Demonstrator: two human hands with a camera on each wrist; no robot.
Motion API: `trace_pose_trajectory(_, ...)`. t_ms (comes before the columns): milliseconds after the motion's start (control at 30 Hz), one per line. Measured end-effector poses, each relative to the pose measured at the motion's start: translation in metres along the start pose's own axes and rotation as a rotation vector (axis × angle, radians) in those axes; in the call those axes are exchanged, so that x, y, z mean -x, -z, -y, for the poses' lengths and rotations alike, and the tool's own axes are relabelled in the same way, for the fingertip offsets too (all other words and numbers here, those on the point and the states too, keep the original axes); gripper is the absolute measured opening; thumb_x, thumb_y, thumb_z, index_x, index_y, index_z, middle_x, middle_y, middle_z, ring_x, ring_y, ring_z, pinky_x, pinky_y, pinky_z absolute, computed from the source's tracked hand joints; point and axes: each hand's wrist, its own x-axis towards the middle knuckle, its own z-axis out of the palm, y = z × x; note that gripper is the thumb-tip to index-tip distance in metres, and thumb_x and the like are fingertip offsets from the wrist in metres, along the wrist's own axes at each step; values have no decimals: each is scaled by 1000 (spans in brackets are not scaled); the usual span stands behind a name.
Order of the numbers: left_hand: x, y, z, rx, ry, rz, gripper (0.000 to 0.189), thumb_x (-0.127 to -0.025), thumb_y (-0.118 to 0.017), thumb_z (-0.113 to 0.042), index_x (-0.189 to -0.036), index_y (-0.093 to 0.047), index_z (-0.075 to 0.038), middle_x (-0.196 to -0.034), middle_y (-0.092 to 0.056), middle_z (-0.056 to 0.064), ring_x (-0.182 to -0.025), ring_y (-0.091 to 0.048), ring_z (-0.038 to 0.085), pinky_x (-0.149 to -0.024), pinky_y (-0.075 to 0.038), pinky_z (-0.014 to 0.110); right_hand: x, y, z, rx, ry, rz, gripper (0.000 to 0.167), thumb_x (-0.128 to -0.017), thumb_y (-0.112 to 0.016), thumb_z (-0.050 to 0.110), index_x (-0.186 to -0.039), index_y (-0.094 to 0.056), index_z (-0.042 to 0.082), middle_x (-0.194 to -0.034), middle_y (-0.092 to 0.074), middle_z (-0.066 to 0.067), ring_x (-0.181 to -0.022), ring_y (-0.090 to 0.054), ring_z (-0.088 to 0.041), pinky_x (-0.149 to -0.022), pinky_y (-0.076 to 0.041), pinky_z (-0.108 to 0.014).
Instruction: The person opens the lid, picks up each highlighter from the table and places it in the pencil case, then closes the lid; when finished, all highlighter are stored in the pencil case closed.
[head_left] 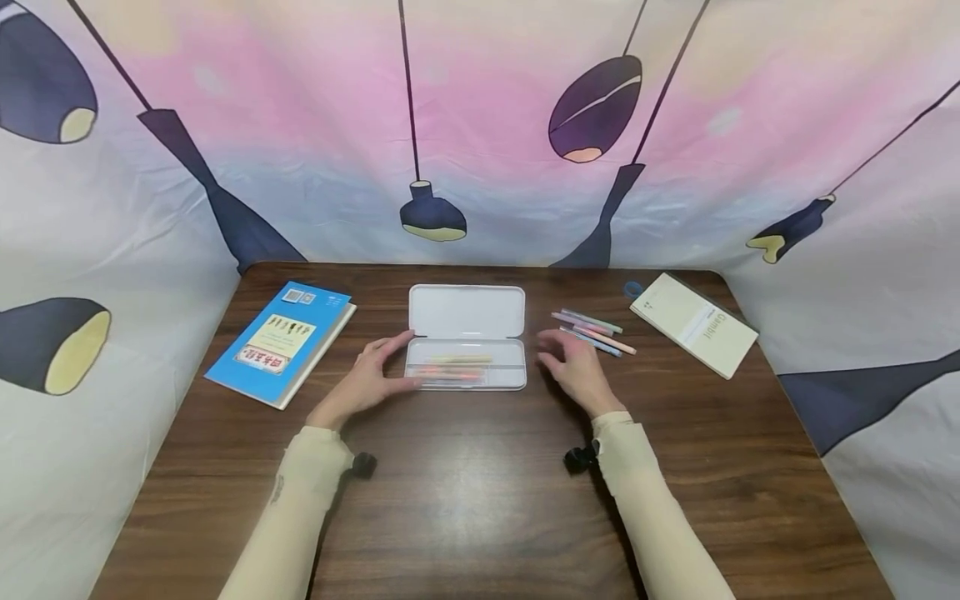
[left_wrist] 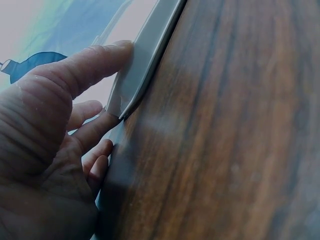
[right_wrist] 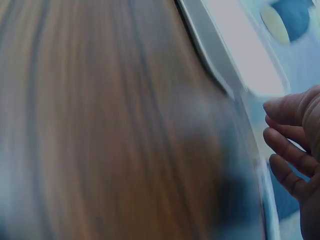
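A white pencil case (head_left: 467, 310) lies with its lid folded back in the middle of the table. Several thin pens (head_left: 453, 375), pale and orange, rest in its tray. My left hand (head_left: 367, 375) holds the case's left end, and the left wrist view shows the thumb (left_wrist: 100, 65) against its front side. Just right of the case, my right hand (head_left: 576, 367) hovers with loosely bent fingers and nothing visible between them. In the right wrist view its fingertips (right_wrist: 272, 135) are apart from the case. Beyond this hand lie several coloured pens (head_left: 596, 321).
A blue book (head_left: 300, 304) lies at the left of the table. Toward the back right are a cream notebook (head_left: 693, 325) and a small blue ring-shaped thing (head_left: 633, 289). A patterned cloth (head_left: 480, 125) hangs behind the brown wooden table (head_left: 465, 500).
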Motion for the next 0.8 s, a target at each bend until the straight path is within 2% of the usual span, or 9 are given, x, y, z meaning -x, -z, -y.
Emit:
trace_pose_trajectory(133, 1, 2, 1, 0, 17, 1, 96, -86, -83, -57, -166, -36, -31, -168, -26, 24, -154, -22, 47, -116, -25, 78, 8, 19, -20, 33, -44, -71, 31, -89, -80, -2, -119, -73, -1, -109, -77, -17, -107, -71, -37, -99, -53, -54)
trace_pose_trajectory(300, 3, 4, 2, 16, 34, 6, 96, -86, -84, -55, -166, -36, -31, -168, -24, 25, -155, -20, 46, -116, -24, 77, 14, 37, -37, 77, -103, -138, 36, -89, -80, -2, -124, -72, -1, -122, -73, -23, -116, -67, -43, -104, -49, -57)
trace_pose_trajectory(467, 3, 3, 3, 27, 40, 10, 96, -87, -84, -54, -166, -35, -31, -168, -23, 24, -155, -20, 45, -117, -23, 77, 18, 45, -46, 154, -164, -137, 36, -91, -78, 0, -126, -71, -1, -128, -69, -26, -122, -61, -48, -106, -46, -61)
trace_pose_trajectory(633, 1, 2, 3, 19, 37, 8, 96, -87, -84, -54, -166, -35, -31, -169, -24, 23, -155, -19, 45, -117, -23, 77, 20, 47, -49, 216, -217, -121, 33, -92, -76, 1, -125, -70, -1, -128, -69, -27, -118, -60, -50, -102, -46, -64)
trace_pose_trajectory(800, 0, 1, 1, 13, 31, 13, 96, -87, -83, -54, -166, -35, -31, -169, -24, 23, -156, -19, 45, -118, -23, 77, 21, 46, -50, 227, -251, -99, 30, -93, -74, 1, -123, -70, -1, -122, -71, -26, -114, -62, -48, -99, -47, -63)
